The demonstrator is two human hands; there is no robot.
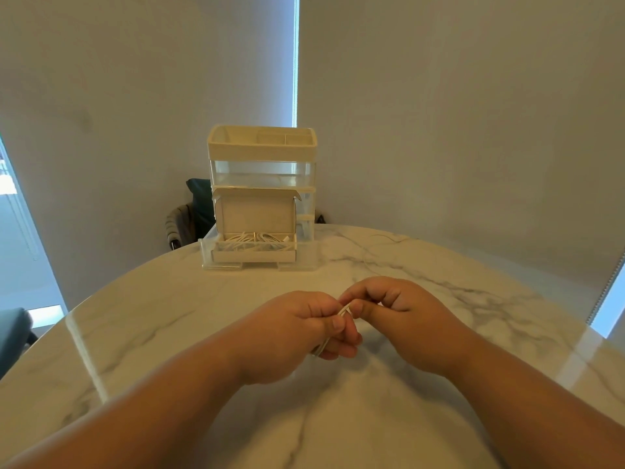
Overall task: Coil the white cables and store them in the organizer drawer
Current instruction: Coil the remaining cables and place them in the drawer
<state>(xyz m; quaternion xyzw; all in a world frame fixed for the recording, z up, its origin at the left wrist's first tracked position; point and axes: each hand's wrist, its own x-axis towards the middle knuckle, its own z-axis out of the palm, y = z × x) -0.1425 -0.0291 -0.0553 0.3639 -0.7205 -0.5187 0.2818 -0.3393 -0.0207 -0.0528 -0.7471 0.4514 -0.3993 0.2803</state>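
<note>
At the far left edge a dark seat (13,330) is seen beside the marble table (490,350), and behind the table's far rim a dark chair back (198,201) with a grey garment (179,220) is partly shown. On the far part of the table the organizer (263,170) is placed, with a cream tray (236,152) on top and clear drawers under it; its lowest drawer (207,253) is pulled out toward the person, and an open cardboard box (255,214) is set in it, the lid standing up. Coiled white cables (257,237) are already laid inside this box. Nearer, in the middle of the table, the left hand (294,333) is curled around a folded white cable (344,311), of which only a short part is shown above the thumb and another below the fingers. The right hand (399,306) is touching the left one, and the upper end of the bundle is pinched between its thumb and forefinger. The bundle is held slanted, its long axis running from low-left to high-right, while the box is lying crosswise. The drawer is found ahead of the hands and a little to the left, well apart from them, so the left hand is judged the nearer one; it is supposed that the bundle must be turned crosswise before it is lowered in
</note>
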